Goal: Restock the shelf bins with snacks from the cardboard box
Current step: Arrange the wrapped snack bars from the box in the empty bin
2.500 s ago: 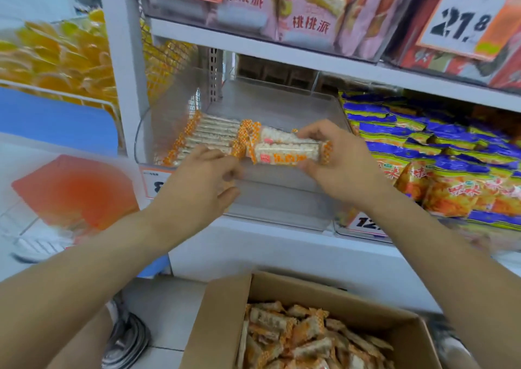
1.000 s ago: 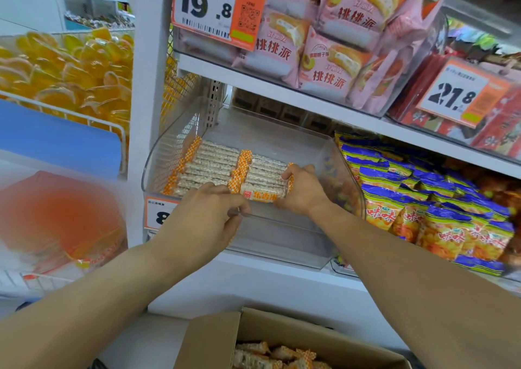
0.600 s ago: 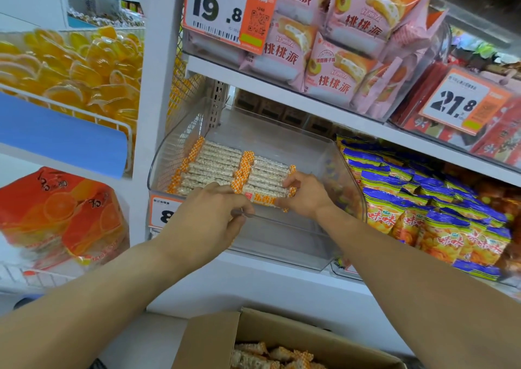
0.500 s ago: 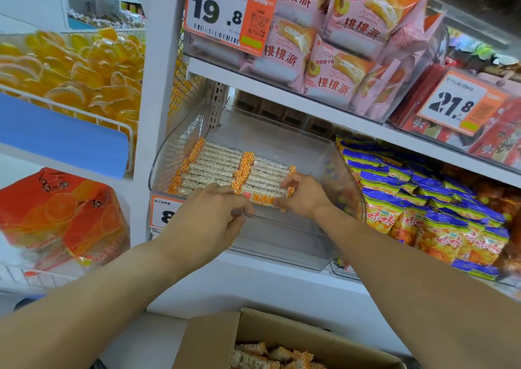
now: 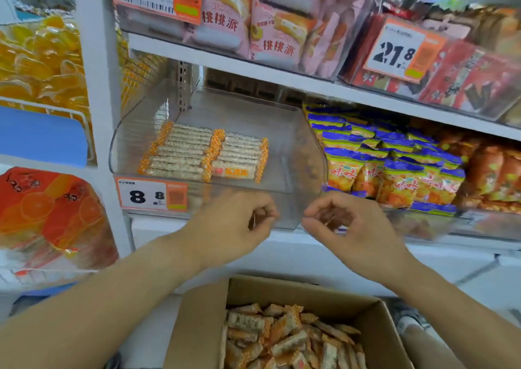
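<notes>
Both hands have drawn back out of the clear bin (image 5: 307,143) since half a second ago, leaving the snack bars (image 5: 205,154) they were arranging lying in two neat rows on the bin's floor, toward its left and front. The left hand (image 5: 234,227) now hangs just in front of the bin's lower front edge, its fingers loosely curled and holding nothing. The right hand (image 5: 349,227) is beside it at the same height, fingers bent inward with the thumb near the forefinger; it appears to hold nothing too, though motion blur makes the fingertips hard to read. The two hands are close together but apart. Below them the cardboard box (image 5: 375,326) stands open on the floor, holding a loose heap of the same orange-ended bars (image 5: 282,337). An "8.8" price tag (image 5: 152,195) is fixed to the bin's front left corner. The neighbouring bin to the right holds blue-and-yellow snack bags (image 5: 394,165).
</notes>
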{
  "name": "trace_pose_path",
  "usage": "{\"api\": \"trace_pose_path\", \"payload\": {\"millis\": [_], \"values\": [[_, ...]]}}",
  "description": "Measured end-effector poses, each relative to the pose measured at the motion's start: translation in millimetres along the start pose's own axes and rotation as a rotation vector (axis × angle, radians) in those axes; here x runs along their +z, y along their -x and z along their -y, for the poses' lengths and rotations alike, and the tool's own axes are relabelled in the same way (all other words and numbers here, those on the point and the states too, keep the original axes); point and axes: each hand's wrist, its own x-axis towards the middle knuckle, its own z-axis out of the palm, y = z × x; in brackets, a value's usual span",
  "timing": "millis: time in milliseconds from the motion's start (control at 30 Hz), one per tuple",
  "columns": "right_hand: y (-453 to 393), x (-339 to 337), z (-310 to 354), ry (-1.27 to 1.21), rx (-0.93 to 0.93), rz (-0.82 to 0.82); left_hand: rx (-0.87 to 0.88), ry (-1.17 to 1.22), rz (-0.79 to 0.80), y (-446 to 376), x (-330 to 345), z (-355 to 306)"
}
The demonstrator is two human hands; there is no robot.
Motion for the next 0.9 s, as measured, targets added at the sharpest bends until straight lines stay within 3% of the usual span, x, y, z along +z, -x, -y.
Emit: {"api": "trace_pose_path", "payload": {"millis": [233, 333, 433, 533, 667, 800, 900], "values": [[93, 16, -128, 0.054, 0.359, 0.304, -0.027, -0.182, 0.552, 2, 111, -5], [120, 25, -177, 0.103, 0.5, 0.406, -0.103, -0.173, 0.674, 6, 160, 4], [147, 29, -213, 0.053, 0.636, 0.386, -0.15, -0.24, 0.795, 12, 202, 24], [171, 32, -246, 0.073, 0.739, 0.369, -0.218, -0.235, 0.797, 18, 238, 42], [186, 36, -276, 0.156, 0.847, 0.486, -0.343, -0.205, 0.759, 24, 286, 55], [168, 46, -289, 0.225, 0.835, 0.508, -0.412, -0.326, 0.799, 41, 331, 72], [157, 57, -302, 0.239, 0.872, 0.556, -0.402, -0.382, 0.708, 50, 351, 78]]}}
